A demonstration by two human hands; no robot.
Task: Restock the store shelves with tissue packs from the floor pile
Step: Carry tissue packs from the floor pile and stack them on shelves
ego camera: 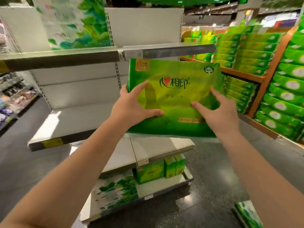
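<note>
A large green tissue pack [177, 74] with red and black lettering is held upright in front of me, just below the middle shelf rail [164, 51]. My left hand [133, 104] grips its left edge, thumb across the front and fingers behind. My right hand [218, 111] presses its lower right front with spread fingers. Under the pack lies a bare white shelf board [148, 148]. The lowest shelf holds small green tissue packs [158, 170] and a white-and-green printed pack [115, 193].
A tall white-and-green pack [74, 23] stands on the upper shelf at the left. Wooden racks [263, 79] at the right are stacked with several green packs. Another pack [246, 214] lies on the dark floor at the lower right. A rack of mixed goods [14, 96] stands at the far left.
</note>
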